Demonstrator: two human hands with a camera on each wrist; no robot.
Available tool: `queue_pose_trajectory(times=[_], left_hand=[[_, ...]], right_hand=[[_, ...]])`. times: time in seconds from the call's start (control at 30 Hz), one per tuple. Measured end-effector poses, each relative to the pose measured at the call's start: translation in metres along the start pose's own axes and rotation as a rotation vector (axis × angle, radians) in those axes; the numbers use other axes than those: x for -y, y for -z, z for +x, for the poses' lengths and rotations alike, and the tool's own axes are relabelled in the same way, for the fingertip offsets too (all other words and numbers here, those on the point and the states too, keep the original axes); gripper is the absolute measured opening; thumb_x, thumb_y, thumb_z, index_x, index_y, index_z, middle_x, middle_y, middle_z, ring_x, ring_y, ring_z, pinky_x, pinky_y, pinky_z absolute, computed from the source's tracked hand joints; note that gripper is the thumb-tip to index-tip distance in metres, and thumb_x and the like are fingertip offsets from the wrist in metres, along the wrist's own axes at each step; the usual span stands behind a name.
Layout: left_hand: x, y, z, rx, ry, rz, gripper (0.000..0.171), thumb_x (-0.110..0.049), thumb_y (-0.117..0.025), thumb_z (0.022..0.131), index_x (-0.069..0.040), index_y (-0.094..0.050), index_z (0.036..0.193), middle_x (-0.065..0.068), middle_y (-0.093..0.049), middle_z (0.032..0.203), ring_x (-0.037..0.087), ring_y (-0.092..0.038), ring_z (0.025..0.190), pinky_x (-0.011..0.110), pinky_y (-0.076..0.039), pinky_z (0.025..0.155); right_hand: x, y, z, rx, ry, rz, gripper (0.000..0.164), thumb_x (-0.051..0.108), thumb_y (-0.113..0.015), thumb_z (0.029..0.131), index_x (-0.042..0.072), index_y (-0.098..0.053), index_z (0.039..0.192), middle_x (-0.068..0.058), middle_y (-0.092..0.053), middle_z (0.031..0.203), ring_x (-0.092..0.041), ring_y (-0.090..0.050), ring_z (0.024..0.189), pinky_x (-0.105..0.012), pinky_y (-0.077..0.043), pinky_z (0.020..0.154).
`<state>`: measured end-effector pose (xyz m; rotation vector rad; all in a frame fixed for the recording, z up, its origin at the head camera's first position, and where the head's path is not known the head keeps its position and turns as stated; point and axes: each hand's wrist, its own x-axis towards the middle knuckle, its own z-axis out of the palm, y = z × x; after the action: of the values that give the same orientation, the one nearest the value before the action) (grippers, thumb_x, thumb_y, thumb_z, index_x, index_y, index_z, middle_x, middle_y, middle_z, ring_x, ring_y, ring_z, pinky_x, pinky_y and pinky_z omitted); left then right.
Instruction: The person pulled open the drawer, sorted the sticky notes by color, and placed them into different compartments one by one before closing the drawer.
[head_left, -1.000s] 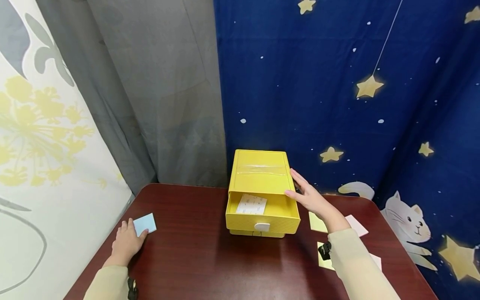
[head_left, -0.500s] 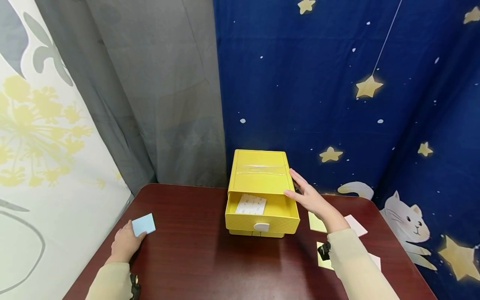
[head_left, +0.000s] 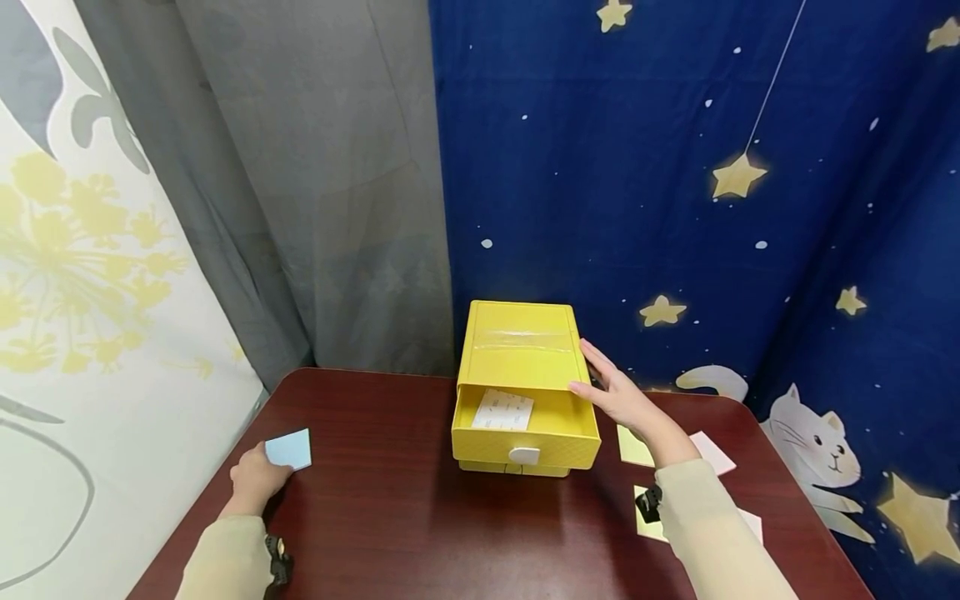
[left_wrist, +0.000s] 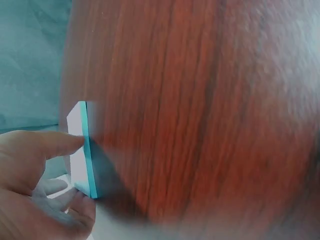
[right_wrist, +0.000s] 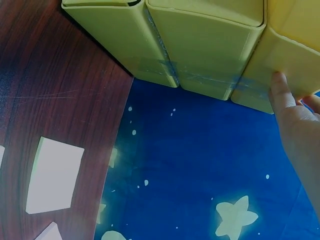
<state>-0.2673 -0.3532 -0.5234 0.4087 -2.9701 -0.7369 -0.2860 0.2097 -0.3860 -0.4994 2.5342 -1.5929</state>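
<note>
At the table's left edge, my left hand (head_left: 257, 479) pinches a light blue sticky note pad (head_left: 289, 448). The left wrist view has the thumb over the pad (left_wrist: 77, 165) and the fingers curled at its near edge. A yellow drawer unit (head_left: 521, 342) stands at the back of the table, its top drawer (head_left: 480, 443) pulled out. Inside that drawer lies a white patterned sheet (head_left: 504, 410). Against the unit's right side rests my right hand (head_left: 626, 404), fingers extended; the right wrist view shows a finger on the yellow wall (right_wrist: 245, 90).
Two pale yellow pads (head_left: 633, 447) and two pinkish pads (head_left: 712, 452) lie right of the unit, partly behind the right arm. Behind the dark red table (head_left: 360, 517) hang a grey curtain (head_left: 322, 208) and a blue starry one (head_left: 585, 183).
The left hand's fingers, spread beside the blue pad before, have curled in around it. The right hand and the drawer unit stay where they were.
</note>
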Motion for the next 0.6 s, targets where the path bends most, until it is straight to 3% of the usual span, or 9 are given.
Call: queue_pose_trajectory(times=[0.2,0.3,0.4,0.6], left_hand=[[-0.017,-0.003,-0.009,-0.033,0.206,-0.136,0.079,-0.031,-0.06,0.084,0.027,-0.029,0.127,0.05,-0.028,0.117,0.061,-0.028,0.108,0.066,-0.037,0.084],[-0.024,-0.005,-0.012,-0.042,0.287,-0.14,0.083,-0.036,-0.066,0.082,0.029,-0.031,0.121,0.047,-0.026,0.113,0.058,-0.027,0.106,0.065,-0.041,0.078],[-0.028,-0.006,-0.014,-0.044,0.325,-0.118,0.081,-0.036,-0.068,0.08,0.03,-0.036,0.115,0.044,-0.027,0.108,0.055,-0.028,0.103,0.062,-0.042,0.075],[-0.029,-0.005,-0.012,-0.024,0.34,-0.097,0.077,-0.034,-0.072,0.078,0.031,-0.044,0.109,0.04,-0.032,0.098,0.05,-0.033,0.093,0.055,-0.042,0.071]], right_hand=[[0.0,0.001,-0.001,-0.002,-0.004,-0.011,0.077,0.03,-0.057,0.095,0.018,-0.009,0.154,-0.004,0.0,0.161,-0.036,-0.011,0.145,-0.061,-0.014,0.113],[-0.001,0.0,0.0,-0.003,-0.006,-0.007,0.078,0.03,-0.058,0.095,0.018,-0.009,0.154,-0.004,0.0,0.161,-0.037,-0.011,0.145,-0.061,-0.013,0.113],[-0.002,0.0,0.0,0.003,0.001,-0.001,0.078,0.029,-0.057,0.095,0.018,-0.008,0.154,-0.005,0.001,0.161,-0.037,-0.011,0.145,-0.061,-0.013,0.113],[-0.003,0.0,0.002,0.002,0.011,0.01,0.077,0.028,-0.058,0.095,0.017,-0.009,0.154,-0.003,0.0,0.161,-0.035,-0.011,0.145,-0.06,-0.012,0.114]])
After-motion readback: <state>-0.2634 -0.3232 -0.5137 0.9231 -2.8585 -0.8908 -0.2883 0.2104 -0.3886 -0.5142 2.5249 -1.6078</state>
